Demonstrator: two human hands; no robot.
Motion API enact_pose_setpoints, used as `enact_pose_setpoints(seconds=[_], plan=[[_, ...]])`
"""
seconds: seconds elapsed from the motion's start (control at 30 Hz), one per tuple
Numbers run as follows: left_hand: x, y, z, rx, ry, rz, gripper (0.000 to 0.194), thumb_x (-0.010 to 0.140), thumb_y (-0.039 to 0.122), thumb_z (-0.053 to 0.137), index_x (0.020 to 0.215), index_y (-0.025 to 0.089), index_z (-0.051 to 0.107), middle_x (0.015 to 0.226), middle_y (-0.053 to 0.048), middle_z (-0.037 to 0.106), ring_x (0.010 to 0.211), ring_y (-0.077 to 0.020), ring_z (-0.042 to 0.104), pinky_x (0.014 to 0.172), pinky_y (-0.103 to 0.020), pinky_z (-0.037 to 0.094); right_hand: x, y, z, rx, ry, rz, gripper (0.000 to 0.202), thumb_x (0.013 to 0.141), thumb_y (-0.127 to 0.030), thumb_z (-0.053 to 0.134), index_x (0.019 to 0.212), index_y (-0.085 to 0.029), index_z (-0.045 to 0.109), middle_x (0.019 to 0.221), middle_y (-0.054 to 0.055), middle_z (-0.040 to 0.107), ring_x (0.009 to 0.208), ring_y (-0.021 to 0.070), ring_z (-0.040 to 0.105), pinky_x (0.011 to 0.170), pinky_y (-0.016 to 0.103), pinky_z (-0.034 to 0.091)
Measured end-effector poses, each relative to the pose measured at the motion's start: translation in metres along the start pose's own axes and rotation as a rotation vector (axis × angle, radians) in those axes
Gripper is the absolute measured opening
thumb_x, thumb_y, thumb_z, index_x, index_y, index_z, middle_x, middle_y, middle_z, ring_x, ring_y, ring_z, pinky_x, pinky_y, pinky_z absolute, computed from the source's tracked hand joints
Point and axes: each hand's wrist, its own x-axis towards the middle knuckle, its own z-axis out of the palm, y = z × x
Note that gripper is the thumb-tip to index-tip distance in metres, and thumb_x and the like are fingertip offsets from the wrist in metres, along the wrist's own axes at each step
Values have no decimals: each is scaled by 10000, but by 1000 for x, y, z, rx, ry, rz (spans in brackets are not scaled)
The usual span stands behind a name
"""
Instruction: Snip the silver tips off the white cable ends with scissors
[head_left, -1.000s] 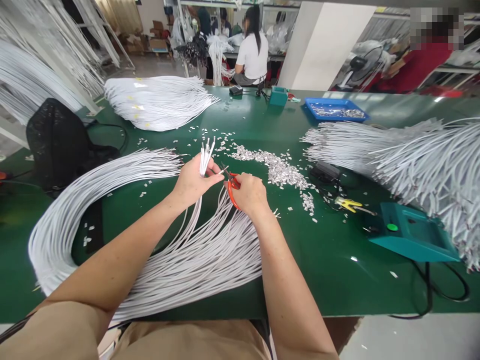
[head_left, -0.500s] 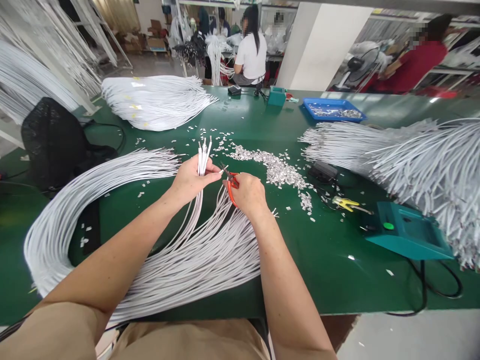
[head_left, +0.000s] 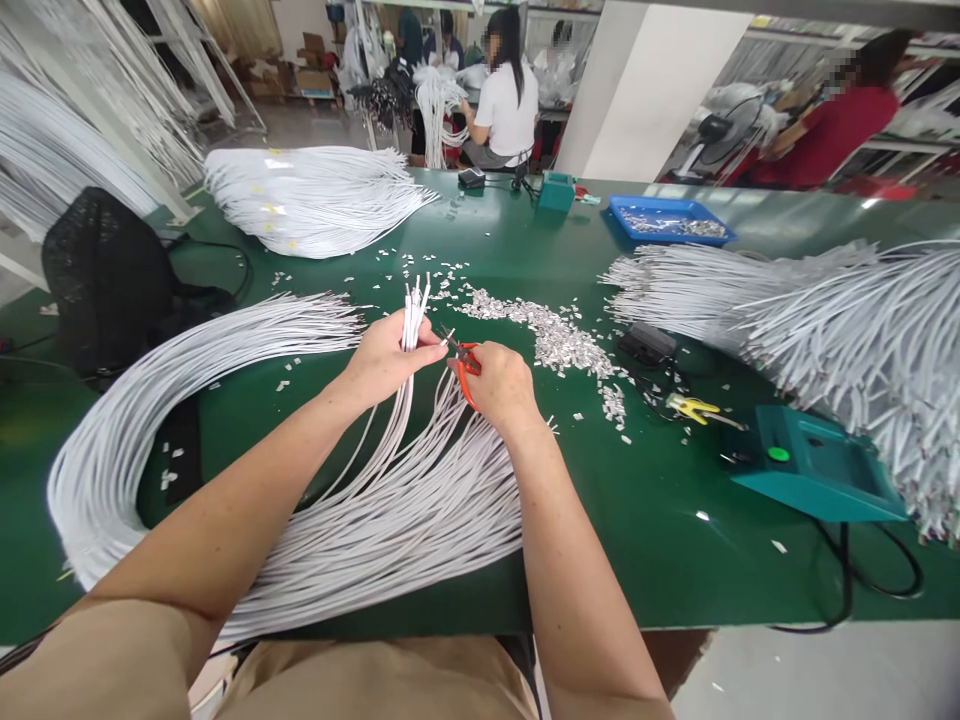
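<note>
Several white cables (head_left: 412, 320) stand upright in my left hand (head_left: 388, 358), their stripped tips above the fingers. Between its thumb and forefinger the same hand pinches one more cable end, pointing right. My right hand (head_left: 504, 385) is closed round red-handled cutting pliers (head_left: 468, 378), with the dark jaws right at that pinched end. Whether the jaws touch the cable is too small to tell. Below both hands a large bundle of white cables (head_left: 420, 530) curves left across the table and round to the far side.
A pile of small silvery-white scraps (head_left: 562, 340) spreads beyond my right hand. To the right are yellow-handled pliers (head_left: 694, 408), a teal device (head_left: 817, 460) and more cable bundles (head_left: 832, 320). Farther back stand a blue tray (head_left: 667, 235) and another cable bundle (head_left: 315, 200). A black bag (head_left: 105, 280) is left.
The upright cables in my left hand have shifted slightly to the right. My right hand keeps the pliers at the pinched cable end, almost in the same place.
</note>
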Motion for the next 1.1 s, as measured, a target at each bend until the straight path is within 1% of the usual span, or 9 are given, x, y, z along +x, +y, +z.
enact_pose_setpoints(seconds=[0.13,0.3,0.4,0.5,0.63,0.73,0.9,1.0,1.1], plan=[[0,-2,0,-25,33,7,236,669,340,749,758,187,593,777,-2,678,695,-160,580,674,-306,425,3,10,0,208,-52,42,235,821,-376,619,692,-180,629,757,25,634,667,142,529,598,269,347],[0,-6,3,16,60,17,272,651,343,760,787,193,578,792,-6,683,697,-168,593,687,-320,447,5,8,0,929,55,164,227,743,-398,669,760,-175,705,706,-10,627,641,118,499,649,271,403],[0,-8,5,-3,44,12,287,636,321,762,782,201,547,769,7,669,670,-157,583,681,-318,454,6,-1,3,1191,87,188,229,667,-390,740,755,-178,733,726,-9,656,668,119,522,687,274,426],[-1,-7,7,7,43,17,289,640,318,761,775,204,533,758,16,657,662,-151,573,679,-315,449,6,-5,7,1283,109,219,188,615,-340,777,697,-177,730,709,-15,659,678,116,537,729,276,437],[-2,-7,7,22,38,13,286,647,309,759,783,205,530,757,18,661,682,-158,588,685,-317,450,5,-6,9,1307,105,236,154,616,-305,762,700,-178,741,663,-27,634,649,109,523,736,278,438],[-2,-8,7,11,34,9,293,648,311,758,791,207,525,758,13,663,684,-162,594,689,-322,457,5,-6,8,1304,98,234,161,614,-303,760,719,-181,747,700,-16,660,668,116,540,745,283,442],[0,-10,7,3,42,-3,304,642,338,765,793,205,536,785,7,660,716,-174,613,713,-336,465,7,-4,11,1344,98,230,153,603,-306,762,691,-185,735,678,-19,637,621,106,502,684,279,426],[-1,-9,8,-142,-27,-30,280,677,324,741,805,205,523,779,1,663,789,-193,656,751,-342,475,9,-4,14,1447,50,258,162,600,-315,755,685,-181,720,566,-46,541,570,102,458,631,279,400],[-2,-6,10,-377,-172,-92,275,712,323,716,785,207,477,752,-13,672,786,-188,673,715,-318,477,9,-5,17,1495,17,302,201,581,-332,758,694,-176,700,559,-48,527,575,110,470,614,278,389]])
